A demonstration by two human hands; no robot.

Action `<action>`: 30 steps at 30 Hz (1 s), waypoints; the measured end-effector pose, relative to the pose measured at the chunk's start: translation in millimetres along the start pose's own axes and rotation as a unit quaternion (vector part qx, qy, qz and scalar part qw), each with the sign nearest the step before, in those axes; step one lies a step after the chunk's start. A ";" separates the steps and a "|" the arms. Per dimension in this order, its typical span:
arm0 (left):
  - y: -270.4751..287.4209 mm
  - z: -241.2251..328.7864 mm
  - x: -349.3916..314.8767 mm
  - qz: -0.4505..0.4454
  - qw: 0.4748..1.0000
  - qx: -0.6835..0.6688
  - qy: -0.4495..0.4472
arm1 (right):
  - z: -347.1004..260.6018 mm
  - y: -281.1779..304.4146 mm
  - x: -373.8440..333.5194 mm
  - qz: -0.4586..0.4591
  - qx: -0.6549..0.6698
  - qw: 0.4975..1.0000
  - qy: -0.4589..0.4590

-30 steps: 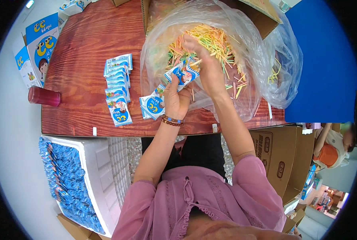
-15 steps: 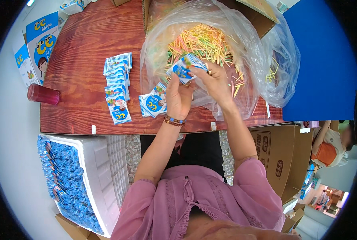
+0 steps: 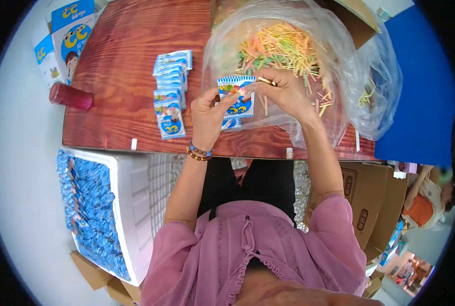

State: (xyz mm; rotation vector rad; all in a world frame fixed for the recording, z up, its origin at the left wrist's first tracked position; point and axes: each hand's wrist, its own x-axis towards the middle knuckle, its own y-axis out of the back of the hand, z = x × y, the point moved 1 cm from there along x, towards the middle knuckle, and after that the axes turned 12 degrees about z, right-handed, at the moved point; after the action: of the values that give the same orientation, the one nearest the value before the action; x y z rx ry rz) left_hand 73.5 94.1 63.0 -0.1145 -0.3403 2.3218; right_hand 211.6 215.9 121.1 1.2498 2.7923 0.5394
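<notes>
A small blue-and-white packet [image 3: 242,108] is held up over the near part of the table, between my two hands. My left hand [image 3: 206,116] pinches its left side, thumb across the front. My right hand [image 3: 286,94] grips its right side and also has a short pale candy stick [image 3: 266,80] poking out from the fingers. Just below, another packet [image 3: 231,123] lies on the table, partly covered by the held one. Beyond my right hand, a clear plastic bag [image 3: 222,46] lies spread wide around a heap of thin yellow, pink and green candy sticks [image 3: 281,48].
An overlapping row of packets [image 3: 169,120] lies to the left. Farther left are a dark red cup [image 3: 71,96] and a printed box [image 3: 74,38]. A white foam box [image 3: 135,204] of blue packets stands below the table's left edge; a cardboard carton [image 3: 357,199] stands below right.
The held packet has turned from tilted to upright, front toward me. My left hand has gone from an open palm beneath it to pinching its side. The whole view has shifted slightly.
</notes>
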 end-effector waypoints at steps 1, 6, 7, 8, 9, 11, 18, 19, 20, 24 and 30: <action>11.5 2.5 -4.8 0.010 1.000 0.009 -0.002 | -5.0 -8.9 -1.0 -0.009 0.009 1.000 0.002; 74.9 3.4 -39.3 0.114 0.977 0.180 -0.020 | 7.4 -76.0 2.8 -0.086 -0.062 0.992 0.070; 85.2 2.4 -45.2 0.150 0.988 0.040 -0.009 | 8.4 -94.7 5.1 -0.093 -0.077 0.988 0.094; 97.5 1.1 -44.9 0.149 0.988 0.021 -0.030 | 8.4 -110.0 8.0 -0.093 -0.074 0.989 0.093; 106.7 -0.4 -43.7 0.148 0.988 0.024 -0.028 | 8.0 -125.0 12.0 -0.086 -0.095 0.988 0.081; 114.6 6.2 -37.6 0.201 0.976 0.073 -0.053 | 12.7 -149.1 19.5 -0.078 -0.118 0.988 0.067; 140.7 -17.2 -21.8 0.178 0.883 0.407 -0.154 | 25.0 -127.4 21.0 0.007 -0.277 0.950 0.145; 140.8 -14.3 -23.1 0.191 0.876 0.410 -0.168 | 27.4 -102.5 19.3 0.041 -0.286 0.949 0.124; 139.2 -7.8 -25.5 0.208 0.875 0.410 -0.150 | 31.1 -78.9 18.6 0.072 -0.291 0.948 0.106; 125.5 -0.2 -26.8 0.232 0.875 0.387 -0.174 | 73.3 3.8 20.9 0.160 -0.436 0.885 -0.021; 73.8 -3.9 -33.1 0.109 0.816 0.479 -0.305 | 77.7 20.3 5.2 0.202 -0.514 0.825 0.117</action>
State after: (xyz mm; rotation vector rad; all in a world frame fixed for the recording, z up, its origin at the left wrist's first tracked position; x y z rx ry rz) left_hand 46.3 21.9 38.0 1.1520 0.6012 2.4197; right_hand 236.0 255.4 55.3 1.4469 1.7135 1.9616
